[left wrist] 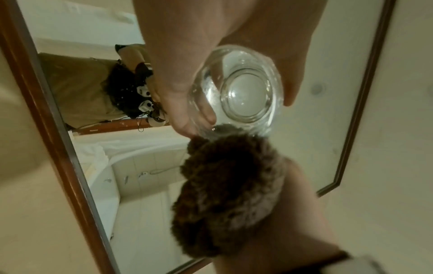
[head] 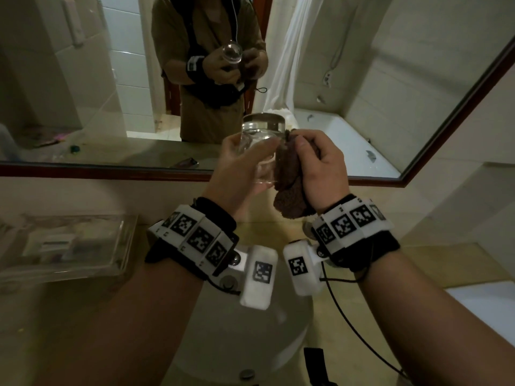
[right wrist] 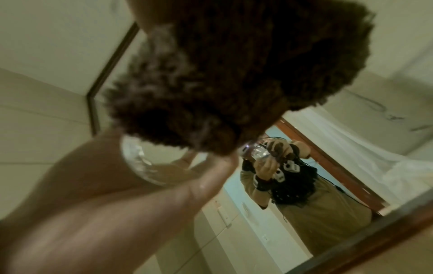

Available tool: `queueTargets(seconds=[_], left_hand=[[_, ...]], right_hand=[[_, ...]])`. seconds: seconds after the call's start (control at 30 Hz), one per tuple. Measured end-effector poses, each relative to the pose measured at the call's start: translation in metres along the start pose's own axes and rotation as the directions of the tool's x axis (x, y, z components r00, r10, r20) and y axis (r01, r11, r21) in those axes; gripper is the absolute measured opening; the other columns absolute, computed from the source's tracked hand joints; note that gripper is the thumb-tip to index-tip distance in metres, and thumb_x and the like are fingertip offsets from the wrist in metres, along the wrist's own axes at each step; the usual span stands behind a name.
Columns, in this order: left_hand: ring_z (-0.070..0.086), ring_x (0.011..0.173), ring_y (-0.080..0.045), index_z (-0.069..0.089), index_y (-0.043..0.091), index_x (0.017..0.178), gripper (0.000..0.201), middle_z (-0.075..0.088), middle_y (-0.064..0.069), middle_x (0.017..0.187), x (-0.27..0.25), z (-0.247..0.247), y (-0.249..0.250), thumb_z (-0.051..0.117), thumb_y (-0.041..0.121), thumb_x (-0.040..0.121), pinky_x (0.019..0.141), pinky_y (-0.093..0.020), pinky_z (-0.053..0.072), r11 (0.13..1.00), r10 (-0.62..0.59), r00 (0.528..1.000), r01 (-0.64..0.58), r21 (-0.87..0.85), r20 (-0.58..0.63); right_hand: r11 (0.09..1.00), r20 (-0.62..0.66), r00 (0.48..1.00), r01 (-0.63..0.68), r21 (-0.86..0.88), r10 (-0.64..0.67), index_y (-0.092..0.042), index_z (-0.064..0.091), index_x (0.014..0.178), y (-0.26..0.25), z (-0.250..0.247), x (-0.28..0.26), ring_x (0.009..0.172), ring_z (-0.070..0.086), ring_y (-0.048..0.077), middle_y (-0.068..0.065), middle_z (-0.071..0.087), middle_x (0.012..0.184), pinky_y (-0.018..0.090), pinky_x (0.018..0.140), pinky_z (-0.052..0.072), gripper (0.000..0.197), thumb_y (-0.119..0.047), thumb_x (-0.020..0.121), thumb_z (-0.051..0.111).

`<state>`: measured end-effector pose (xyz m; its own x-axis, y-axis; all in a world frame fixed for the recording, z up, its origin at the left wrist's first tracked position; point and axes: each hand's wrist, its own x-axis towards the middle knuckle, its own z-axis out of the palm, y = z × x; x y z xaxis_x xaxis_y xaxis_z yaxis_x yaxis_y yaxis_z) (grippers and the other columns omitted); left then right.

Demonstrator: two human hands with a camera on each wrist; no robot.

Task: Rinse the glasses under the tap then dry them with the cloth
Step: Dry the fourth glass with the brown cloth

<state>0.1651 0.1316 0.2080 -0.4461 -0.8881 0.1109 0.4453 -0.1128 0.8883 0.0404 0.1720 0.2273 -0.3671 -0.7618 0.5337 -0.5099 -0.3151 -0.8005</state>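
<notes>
We see one clear glass [head: 260,143], raised in front of the mirror [head: 362,112] above the basin [head: 237,338], our left hand [head: 239,160] wrapped round it. Our right hand [head: 320,165] clutches the one brown cloth [head: 288,188] against its side.

dim, greenish-yellow cast | wide-angle edge bending | wrist views motion-blurred

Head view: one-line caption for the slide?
Left hand holds a clear glass while right hand wipes it with a brown cloth.
</notes>
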Motion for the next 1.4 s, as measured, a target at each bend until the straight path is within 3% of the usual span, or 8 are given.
queueTargets(seconds=[0.17, 0.3, 0.57, 0.73, 0.8, 1.03, 1.2, 1.4], left_hand=[[0.067, 0.088, -0.017, 0.054, 0.014, 0.118, 0.036, 0.067, -0.008, 0.108, -0.001, 0.006, 0.009, 0.068, 0.026, 0.087, 0.073, -0.033, 0.055, 0.993, 0.009, 1.000, -0.008, 0.120, -0.015], [0.067, 0.093, -0.012, 0.052, 0.015, 0.125, 0.038, 0.066, -0.002, 0.110, -0.001, 0.012, 0.007, 0.065, 0.024, 0.091, 0.079, -0.028, 0.058, 0.967, 0.050, 0.998, -0.041, 0.250, -0.030], [0.068, 0.085, -0.020, 0.050, 0.021, 0.117, 0.040, 0.068, -0.002, 0.104, -0.004, 0.024, 0.003, 0.072, 0.025, 0.084, 0.080, -0.043, 0.057, 0.997, 0.031, 0.980, -0.017, 0.075, -0.196], [0.067, 0.082, -0.005, 0.047, 0.014, 0.126, 0.032, 0.065, 0.002, 0.100, -0.007, 0.036, -0.004, 0.058, 0.021, 0.096, 0.066, -0.020, 0.055, 0.990, 0.030, 0.997, -0.020, 0.143, -0.065], [0.067, 0.090, -0.012, 0.042, 0.020, 0.132, 0.039, 0.065, -0.004, 0.108, -0.006, 0.043, -0.005, 0.057, 0.025, 0.096, 0.070, -0.026, 0.057, 0.978, 0.069, 0.993, -0.050, 0.200, -0.090], [0.064, 0.101, -0.003, 0.035, 0.019, 0.144, 0.068, 0.061, 0.006, 0.115, -0.005, 0.063, -0.012, 0.071, 0.020, 0.086, 0.080, -0.016, 0.055, 0.912, 0.193, 0.976, -0.141, 0.384, -0.099], [0.066, 0.107, -0.019, 0.040, 0.037, 0.126, 0.070, 0.065, -0.004, 0.119, -0.003, 0.075, -0.017, 0.079, 0.043, 0.068, 0.092, -0.047, 0.055, 0.940, 0.206, 0.947, -0.121, 0.319, -0.247], [0.065, 0.110, -0.024, 0.043, 0.039, 0.118, 0.058, 0.062, -0.009, 0.123, -0.002, 0.092, -0.020, 0.077, 0.033, 0.071, 0.090, -0.049, 0.055, 0.956, 0.230, 0.945, -0.176, 0.233, -0.231]], right_hand=[[0.995, 0.010, 0.995, -0.104, -0.006, 0.104, -0.025, 0.062, 0.084, 0.014, -0.003, 0.003, 0.078, 0.058, 0.006, -0.011, 0.064, 0.080, 0.024, 0.078, 0.048, 0.021, -0.010, 0.094, 0.052], [0.997, -0.009, 0.997, -0.077, -0.027, 0.077, -0.020, 0.063, 0.088, 0.014, -0.003, -0.004, 0.076, 0.057, 0.001, -0.012, 0.063, 0.080, 0.020, 0.077, 0.047, 0.015, -0.011, 0.094, 0.052], [0.994, 0.017, 0.995, 0.099, 0.035, -0.100, -0.023, 0.062, 0.096, 0.001, -0.017, -0.007, 0.086, 0.059, 0.003, -0.013, 0.063, 0.089, 0.020, 0.081, 0.049, 0.014, -0.017, 0.092, 0.051], [0.997, 0.060, 0.996, -0.069, 0.041, 0.067, -0.023, 0.062, 0.089, 0.022, -0.028, 0.005, 0.082, 0.060, 0.007, -0.008, 0.065, 0.085, 0.024, 0.078, 0.048, 0.017, -0.012, 0.095, 0.050], [0.995, 0.067, 0.994, -0.090, 0.053, 0.086, -0.023, 0.063, 0.089, 0.028, -0.033, 0.008, 0.082, 0.060, 0.008, -0.008, 0.065, 0.084, 0.023, 0.077, 0.048, 0.018, -0.012, 0.095, 0.051], [0.997, 0.070, 0.996, -0.054, 0.055, 0.050, -0.020, 0.062, 0.096, 0.028, -0.052, 0.007, 0.073, 0.054, -0.019, -0.022, 0.056, 0.081, 0.001, 0.067, 0.040, 0.016, -0.010, 0.096, 0.050], [0.987, 0.075, 0.985, 0.153, 0.059, -0.157, -0.016, 0.066, 0.105, 0.018, -0.066, 0.008, 0.091, 0.059, -0.003, -0.007, 0.065, 0.097, 0.008, 0.081, 0.044, 0.018, -0.014, 0.093, 0.052], [0.990, 0.096, 0.991, 0.086, 0.108, -0.097, -0.020, 0.063, 0.100, 0.027, -0.079, 0.022, 0.085, 0.057, -0.011, -0.015, 0.062, 0.092, 0.006, 0.078, 0.043, 0.018, -0.009, 0.095, 0.049]])
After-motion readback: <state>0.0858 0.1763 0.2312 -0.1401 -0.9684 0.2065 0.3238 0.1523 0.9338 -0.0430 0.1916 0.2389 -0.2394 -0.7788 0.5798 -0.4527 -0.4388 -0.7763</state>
